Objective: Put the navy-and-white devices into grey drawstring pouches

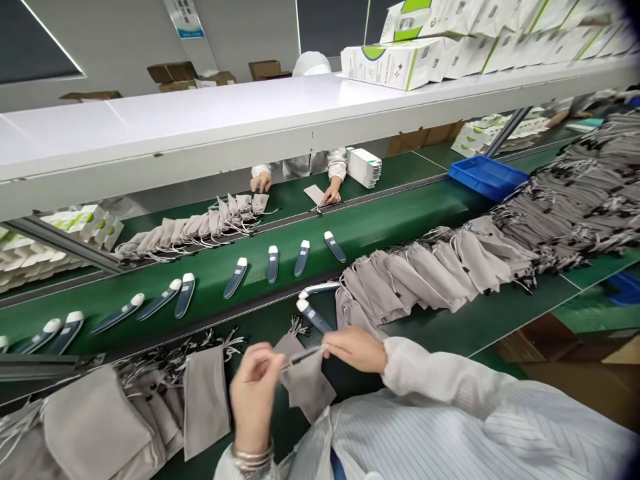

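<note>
A grey pouch (306, 388) hangs between the two hands, low in the middle of the view, just above the near edge of the green worktop (475, 320). The left hand (254, 393) has its grip pinched on the pouch's upper left corner. The right hand (355, 348) pinches the top edge from the other side, and the mouth is stretched taut between them, though that stretch is blurred.

Just beyond the right hand lies a blue-and-white device (313, 315) on the worktop. To its right is an overlapping row of pouches (425, 273), cords trailing. A second pile of pouches (90, 427) sits beside the left hand.

Further out runs the conveyor belt (380, 227), with more devices (235, 277) spaced along it. Across it, a co-worker's hands (332, 195) rest on another pouch. A blue tray (487, 177) stands to the right, and white boxes (395, 63) are stacked on the shelf (200, 127) overhead.
</note>
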Demonstrator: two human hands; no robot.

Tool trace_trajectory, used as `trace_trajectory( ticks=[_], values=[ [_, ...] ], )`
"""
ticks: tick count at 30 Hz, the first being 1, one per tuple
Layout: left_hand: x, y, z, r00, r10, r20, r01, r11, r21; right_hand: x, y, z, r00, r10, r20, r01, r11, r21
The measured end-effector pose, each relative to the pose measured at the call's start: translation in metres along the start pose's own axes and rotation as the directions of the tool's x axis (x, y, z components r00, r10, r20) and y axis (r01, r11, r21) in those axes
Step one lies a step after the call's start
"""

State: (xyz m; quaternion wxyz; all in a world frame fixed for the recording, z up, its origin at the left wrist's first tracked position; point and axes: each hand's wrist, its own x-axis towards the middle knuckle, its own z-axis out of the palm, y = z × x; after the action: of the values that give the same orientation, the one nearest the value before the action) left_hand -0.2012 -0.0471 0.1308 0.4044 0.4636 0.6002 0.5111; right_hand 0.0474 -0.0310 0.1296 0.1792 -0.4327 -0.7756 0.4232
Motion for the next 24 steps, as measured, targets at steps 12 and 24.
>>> trace_trajectory(
  ticks=[12,24],
  values=[
    [0.024,-0.088,0.006,0.984,0.109,0.14,-0.17,0.809,0.562,-0.013,0.01,-0.08,0.845,0.381,-0.376,-0.14,0.836,0.531],
    [0.028,-0.114,-0.001,0.95,0.226,0.215,-0.311,0.732,0.606,0.117,0.076,-0.073,0.946,0.257,-0.2,-0.322,0.828,-0.459]
  ],
)
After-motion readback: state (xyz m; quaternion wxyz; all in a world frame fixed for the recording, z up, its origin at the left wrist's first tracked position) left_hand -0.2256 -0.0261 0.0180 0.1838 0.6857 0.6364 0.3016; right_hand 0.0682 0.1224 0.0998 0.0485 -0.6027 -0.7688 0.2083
